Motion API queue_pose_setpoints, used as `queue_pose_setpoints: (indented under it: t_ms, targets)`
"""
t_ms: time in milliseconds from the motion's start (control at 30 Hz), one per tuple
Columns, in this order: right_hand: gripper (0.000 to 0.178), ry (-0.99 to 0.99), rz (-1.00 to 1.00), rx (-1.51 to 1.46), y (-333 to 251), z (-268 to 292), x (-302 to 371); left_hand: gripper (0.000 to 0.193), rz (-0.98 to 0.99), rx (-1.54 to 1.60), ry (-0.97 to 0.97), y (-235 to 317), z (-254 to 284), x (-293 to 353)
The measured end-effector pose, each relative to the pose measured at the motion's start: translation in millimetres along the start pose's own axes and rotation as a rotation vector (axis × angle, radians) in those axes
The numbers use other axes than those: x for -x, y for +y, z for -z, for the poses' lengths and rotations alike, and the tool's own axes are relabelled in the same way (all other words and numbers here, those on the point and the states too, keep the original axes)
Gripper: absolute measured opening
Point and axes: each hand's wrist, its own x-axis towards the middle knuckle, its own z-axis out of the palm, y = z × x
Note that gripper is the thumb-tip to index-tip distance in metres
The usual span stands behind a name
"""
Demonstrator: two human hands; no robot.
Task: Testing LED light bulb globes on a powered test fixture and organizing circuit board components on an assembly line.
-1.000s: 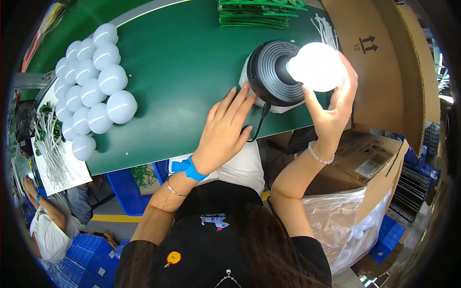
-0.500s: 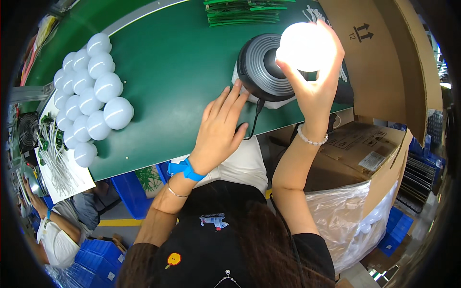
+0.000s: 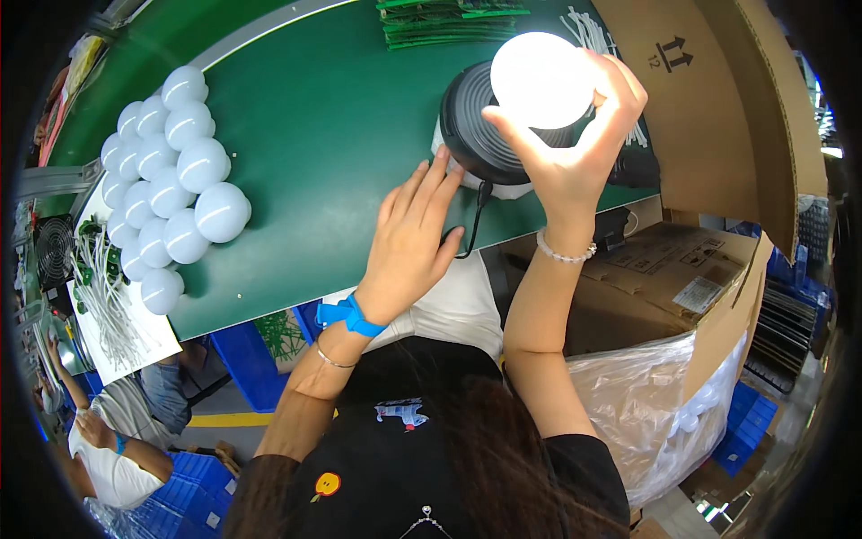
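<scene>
At the far left a co-worker in a white top (image 3: 130, 472) sits beside the green table (image 3: 314, 171), near a white sheet (image 3: 163, 334) heaped with white wires (image 3: 108, 319). Just to the right, a cluster of unlit white bulbs (image 3: 169, 191) lies on the tabletop, the bulbs close against one another. The left hand (image 3: 402, 256), with a blue band (image 3: 353, 314) round its wrist, rests palm down – three fingers close together, thumb held apart – and its fingertips reach the near left edge of a black ringed device (image 3: 476, 135), beside a black cable (image 3: 478, 220). Beyond the device lies a stack of green pieces (image 3: 449, 22). The glowing bulb (image 3: 543, 81) is in the right hand (image 3: 579, 166), in front of the device from this view; whether the two touch, I cannot tell. The right fingers curl round the bulb's right side, the thumb at its lower left. Farther right stand a tall cardboard flap (image 3: 700, 144) and, below it, a carton (image 3: 637, 287) with clear plastic (image 3: 620, 404).
</scene>
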Motion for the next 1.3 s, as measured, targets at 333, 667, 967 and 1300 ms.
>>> queue_pose_setpoints:
  t_ms: [333, 667, 967, 1300]
  targets:
    - [0.089, 0.08, -0.108, 0.123, 2.8, -4.3, 2.3, 0.069, 0.003, 0.004, -0.004, -1.0, -0.6, 0.6]
    - [0.074, -0.37, -0.1, -0.173, -98.2, -64.9, -2.0, 0.056, -0.01, 0.137, 0.128, -13.6, -3.2, 8.9]
    - [0.065, -0.568, -0.01, -0.121, -95.6, -229.0, -10.9, 0.061, 0.065, -0.162, 0.114, -26.8, 31.1, 64.9]
    - [0.086, -0.609, -0.017, -0.057, -113.2, -242.9, -41.8, 0.064, 0.087, -0.27, 0.011, -23.0, 33.1, 61.0]
